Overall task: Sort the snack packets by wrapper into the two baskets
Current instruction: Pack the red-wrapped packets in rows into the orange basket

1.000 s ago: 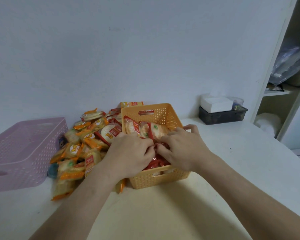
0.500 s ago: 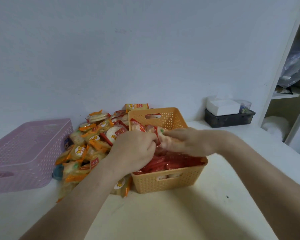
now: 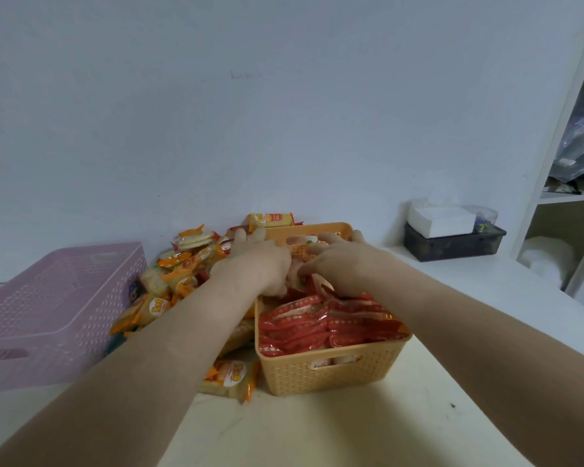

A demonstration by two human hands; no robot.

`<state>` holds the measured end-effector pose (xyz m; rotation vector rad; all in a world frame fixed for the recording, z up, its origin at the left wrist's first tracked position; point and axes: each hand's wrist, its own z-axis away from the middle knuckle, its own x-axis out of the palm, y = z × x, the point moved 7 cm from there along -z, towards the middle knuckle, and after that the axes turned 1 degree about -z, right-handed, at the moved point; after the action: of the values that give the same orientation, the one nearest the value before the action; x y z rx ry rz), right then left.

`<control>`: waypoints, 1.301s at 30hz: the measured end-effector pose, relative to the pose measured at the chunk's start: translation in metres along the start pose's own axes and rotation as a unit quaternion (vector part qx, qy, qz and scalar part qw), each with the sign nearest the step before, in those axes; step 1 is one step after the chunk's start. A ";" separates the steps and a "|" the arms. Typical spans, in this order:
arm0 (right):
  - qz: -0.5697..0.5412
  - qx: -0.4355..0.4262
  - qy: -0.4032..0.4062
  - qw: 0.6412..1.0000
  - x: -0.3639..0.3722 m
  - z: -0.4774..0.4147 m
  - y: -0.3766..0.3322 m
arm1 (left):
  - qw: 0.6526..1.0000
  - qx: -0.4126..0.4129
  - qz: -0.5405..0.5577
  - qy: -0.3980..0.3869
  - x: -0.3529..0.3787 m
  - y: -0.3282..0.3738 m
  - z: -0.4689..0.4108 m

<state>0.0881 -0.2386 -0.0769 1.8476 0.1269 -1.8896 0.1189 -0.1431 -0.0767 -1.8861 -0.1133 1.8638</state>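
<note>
state: left grip (image 3: 260, 264) and right grip (image 3: 344, 264) blurred, cannot tell their hold | risk: orange basket (image 3: 331, 372) brimful, a shove spills red packets (image 3: 327, 325) into unsorted pile (image 3: 182, 274)

The left hand (image 3: 258, 264) and right hand (image 3: 346, 264) meet, blurred, over the far end of an orange perforated plastic basket (image 3: 321, 375), perhaps fingering a packet. Nearer than both hands, red foil snack packets (image 3: 317, 328) fill it. Left of the left hand lie heaped orange-and-yellow wrapped packets (image 3: 182, 278), then a pink perforated plastic basket (image 3: 48, 298).
</note>
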 end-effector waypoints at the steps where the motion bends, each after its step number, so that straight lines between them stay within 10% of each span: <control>1: 0.001 -0.002 0.014 1.000 -0.003 -0.001 0.000 | 1.000 -0.006 -0.002 -0.005 -0.002 0.001 0.000; 8: -0.020 0.043 0.160 0.986 -0.014 0.002 0.026 | 0.985 -0.063 -0.005 0.159 -0.018 -0.002 0.011; 15: -0.264 0.080 0.166 0.947 -0.016 0.020 0.046 | 0.917 -0.006 0.250 0.310 -0.034 -0.017 0.037; 27: -0.122 0.038 0.111 0.985 -0.011 0.056 0.006 | 0.931 0.142 0.322 0.100 -0.004 -0.005 0.068; 39: -0.088 0.050 0.192 0.976 0.010 0.060 -0.005 | 0.967 0.139 0.150 0.151 -0.006 0.023 0.069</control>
<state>0.0316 -0.2604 -0.0829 2.3235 0.3399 -1.6501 0.0460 -0.1467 -0.0769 -2.0397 0.5344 1.6407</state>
